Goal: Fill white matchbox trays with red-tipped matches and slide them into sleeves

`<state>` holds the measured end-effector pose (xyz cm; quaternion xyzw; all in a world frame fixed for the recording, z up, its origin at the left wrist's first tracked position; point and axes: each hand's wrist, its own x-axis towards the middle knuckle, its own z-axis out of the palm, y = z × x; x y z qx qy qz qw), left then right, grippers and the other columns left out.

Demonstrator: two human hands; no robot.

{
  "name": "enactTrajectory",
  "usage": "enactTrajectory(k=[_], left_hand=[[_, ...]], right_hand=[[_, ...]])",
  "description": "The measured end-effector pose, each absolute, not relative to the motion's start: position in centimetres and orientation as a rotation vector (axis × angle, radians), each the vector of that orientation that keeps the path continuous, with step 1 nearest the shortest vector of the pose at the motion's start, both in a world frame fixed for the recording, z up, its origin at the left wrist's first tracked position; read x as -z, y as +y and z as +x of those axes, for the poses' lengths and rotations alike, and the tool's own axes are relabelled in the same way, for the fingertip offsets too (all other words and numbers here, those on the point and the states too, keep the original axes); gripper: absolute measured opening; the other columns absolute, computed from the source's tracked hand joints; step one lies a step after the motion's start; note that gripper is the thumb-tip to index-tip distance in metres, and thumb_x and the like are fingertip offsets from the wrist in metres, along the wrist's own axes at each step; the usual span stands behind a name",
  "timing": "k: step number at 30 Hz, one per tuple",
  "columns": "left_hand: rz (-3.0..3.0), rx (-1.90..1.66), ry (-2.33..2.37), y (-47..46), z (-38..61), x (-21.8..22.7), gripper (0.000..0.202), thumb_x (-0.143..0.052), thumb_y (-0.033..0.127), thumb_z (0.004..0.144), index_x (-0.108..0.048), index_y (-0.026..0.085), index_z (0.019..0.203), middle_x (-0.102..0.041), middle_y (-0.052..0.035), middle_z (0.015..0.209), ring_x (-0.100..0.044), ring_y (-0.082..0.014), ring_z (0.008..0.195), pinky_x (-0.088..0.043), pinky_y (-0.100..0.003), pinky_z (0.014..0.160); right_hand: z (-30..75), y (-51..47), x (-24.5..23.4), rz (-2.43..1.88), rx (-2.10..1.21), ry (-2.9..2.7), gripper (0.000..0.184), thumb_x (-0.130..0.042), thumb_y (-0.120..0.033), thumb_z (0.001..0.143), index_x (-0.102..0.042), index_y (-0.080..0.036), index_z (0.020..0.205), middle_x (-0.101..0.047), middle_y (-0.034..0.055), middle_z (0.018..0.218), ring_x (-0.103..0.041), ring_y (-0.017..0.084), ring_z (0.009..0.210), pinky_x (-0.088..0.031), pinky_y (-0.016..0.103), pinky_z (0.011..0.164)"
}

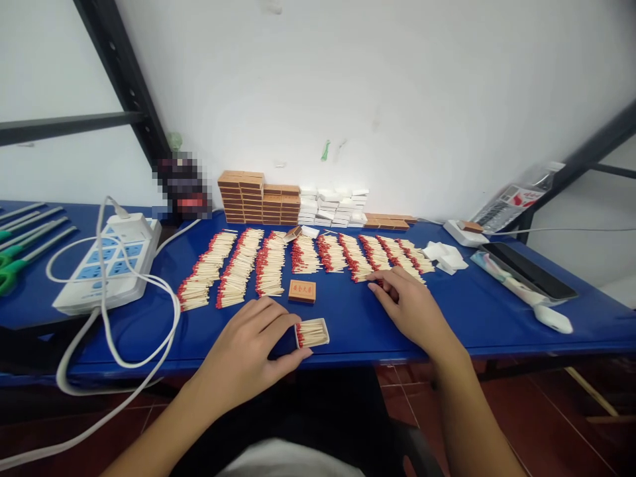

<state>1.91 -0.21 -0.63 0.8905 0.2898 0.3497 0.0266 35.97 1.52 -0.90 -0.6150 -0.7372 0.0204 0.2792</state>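
My left hand (pixel 256 341) grips a white matchbox tray (pixel 326 331) near the table's front edge, thumb below and fingers above. Red-headed matches (pixel 312 333) lie in the tray. My right hand (pixel 405 298) is curled at the near end of a row of loose matches (pixel 354 257), with thumb and index fingertips close together; what is between them is too small to make out. Behind the tray lies an orange matchbox sleeve (pixel 302 291) with red lettering. More rows of matches (pixel 238 268) spread across the blue table (pixel 358 324).
Stacked brown matchboxes (pixel 242 199) and white trays (pixel 334 207) line the wall. To the left are a power strip (pixel 112 265) with looping white cables and green-handled tools (pixel 14 265). Loose white trays (pixel 444 256), a phone (pixel 529 270) and a plastic bottle (pixel 519 199) are on the right.
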Motion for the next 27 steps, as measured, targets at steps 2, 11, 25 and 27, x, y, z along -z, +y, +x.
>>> enactTrajectory(k=[2,11,25,27], left_hand=[[2.75,-1.078,0.891,-0.23,1.89,0.65,0.024,-0.081,0.031,0.099,-0.068,0.019,0.115,-0.073,-0.0064,0.101,-0.065,-0.0251,0.093,-0.054,-0.042,0.088],[2.745,-1.082,0.881,-0.15,1.93,0.66,0.025,-0.082,0.03,0.098,-0.068,0.019,0.115,-0.073,-0.0063,0.102,-0.065,-0.0255,0.094,-0.054,-0.041,0.088],[2.748,-1.091,0.878,-0.04,1.95,0.73,0.024,-0.081,0.031,0.099,-0.068,0.019,0.115,-0.073,-0.0061,0.101,-0.065,-0.0252,0.093,-0.054,-0.042,0.089],[2.745,-1.091,0.877,-0.04,1.95,0.73,0.023,-0.081,0.031,0.1,-0.068,0.019,0.115,-0.073,-0.0059,0.101,-0.065,-0.025,0.093,-0.054,-0.041,0.088]], right_hand=[[35.82,1.47,0.74,-1.655,-0.083,-1.977,0.02,-0.055,-0.034,0.109,-0.072,-0.024,0.113,-0.062,0.0052,0.092,-0.062,0.023,0.081,-0.049,0.037,0.074],[36.25,1.86,0.97,-1.656,-0.151,-1.968,0.015,-0.056,-0.034,0.109,-0.067,-0.025,0.104,-0.064,0.0062,0.097,-0.062,0.024,0.085,-0.049,0.036,0.076],[36.15,1.84,0.9,-1.644,-0.123,-1.995,0.021,-0.053,-0.037,0.111,-0.07,-0.026,0.106,-0.064,0.0074,0.103,-0.064,0.025,0.09,-0.051,0.038,0.08],[36.29,1.98,1.03,-1.635,-0.124,-1.994,0.02,-0.055,-0.036,0.111,-0.068,-0.025,0.101,-0.063,0.0073,0.102,-0.064,0.026,0.09,-0.051,0.039,0.081]])
